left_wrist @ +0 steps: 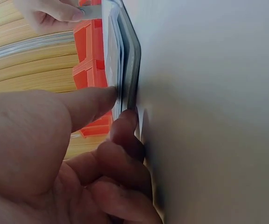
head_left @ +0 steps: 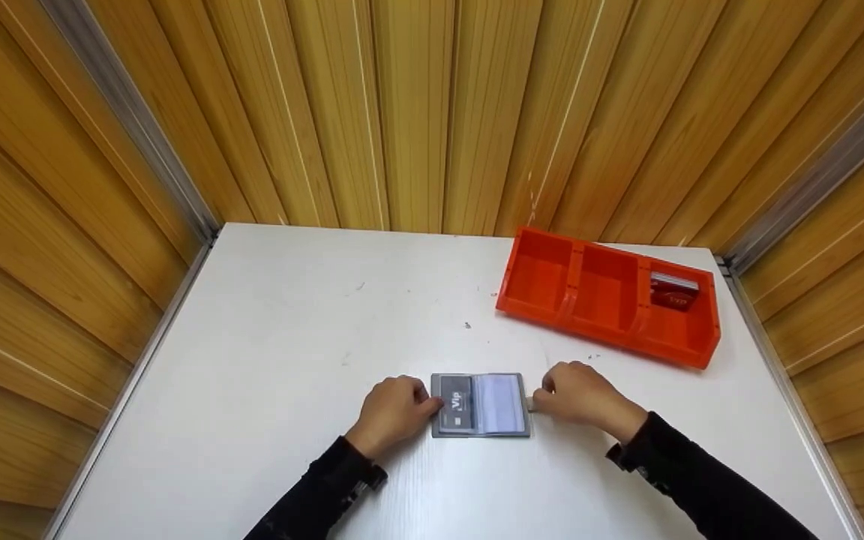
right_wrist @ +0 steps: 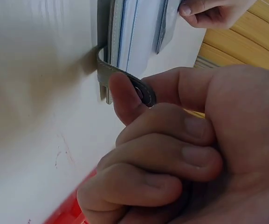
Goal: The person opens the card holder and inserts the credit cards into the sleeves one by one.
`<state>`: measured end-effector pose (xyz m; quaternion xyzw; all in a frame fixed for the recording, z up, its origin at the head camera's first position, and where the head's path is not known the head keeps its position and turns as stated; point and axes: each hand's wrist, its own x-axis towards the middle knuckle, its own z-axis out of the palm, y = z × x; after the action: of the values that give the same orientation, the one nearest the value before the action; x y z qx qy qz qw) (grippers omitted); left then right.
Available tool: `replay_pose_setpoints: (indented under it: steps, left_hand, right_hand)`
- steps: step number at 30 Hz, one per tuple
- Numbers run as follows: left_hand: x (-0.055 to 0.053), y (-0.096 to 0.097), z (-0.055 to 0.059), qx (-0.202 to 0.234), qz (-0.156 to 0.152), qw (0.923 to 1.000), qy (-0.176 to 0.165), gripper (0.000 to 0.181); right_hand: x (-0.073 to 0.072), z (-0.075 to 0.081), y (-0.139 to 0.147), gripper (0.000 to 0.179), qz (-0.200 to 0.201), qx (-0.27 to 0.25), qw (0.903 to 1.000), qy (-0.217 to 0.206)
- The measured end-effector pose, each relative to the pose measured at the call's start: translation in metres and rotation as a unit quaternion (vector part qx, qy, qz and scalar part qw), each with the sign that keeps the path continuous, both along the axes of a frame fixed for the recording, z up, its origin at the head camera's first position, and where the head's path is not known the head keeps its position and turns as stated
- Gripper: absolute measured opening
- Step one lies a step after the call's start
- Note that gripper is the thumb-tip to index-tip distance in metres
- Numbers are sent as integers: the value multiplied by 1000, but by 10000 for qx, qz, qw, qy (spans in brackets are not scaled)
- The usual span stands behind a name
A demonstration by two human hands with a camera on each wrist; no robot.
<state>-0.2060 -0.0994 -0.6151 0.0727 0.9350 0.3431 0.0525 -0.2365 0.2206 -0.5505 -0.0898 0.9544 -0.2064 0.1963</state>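
A grey card holder [head_left: 477, 435] lies open on the white table, clear sleeves spread to the right. Behind its left sleeve shows a dark card [head_left: 455, 405] marked "Vip". My left hand [head_left: 394, 409] pinches the left edge of the holder; in the left wrist view its thumb is on the sleeves and a finger is under the cover [left_wrist: 133, 60]. At the opposite edge, my right hand [head_left: 582, 397] pinches the closing strap [right_wrist: 120, 73] between thumb and forefinger. A round snap shows near the strap's end, and the other fingers curl into the palm.
An orange bin with three compartments [head_left: 612, 337] stands at the back right of the table [head_left: 289, 315]. Its right compartment holds a stack of red cards [head_left: 673, 292]. Wood-look panels [head_left: 417, 112] enclose the table at the back and both sides.
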Motion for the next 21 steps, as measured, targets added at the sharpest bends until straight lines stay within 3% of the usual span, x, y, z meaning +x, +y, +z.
replay_pose_setpoints:
  steps: [10,21]
  left_hand:
    - [-1,-2,1,18,-23,9999,106,31]
    - [-1,-8,6,-67,254,9965,795,27]
  right_hand:
    - [-2,16,18,30,2,-190,9997,144]
    - [-2,47,29,31,-107,-393,9991,81]
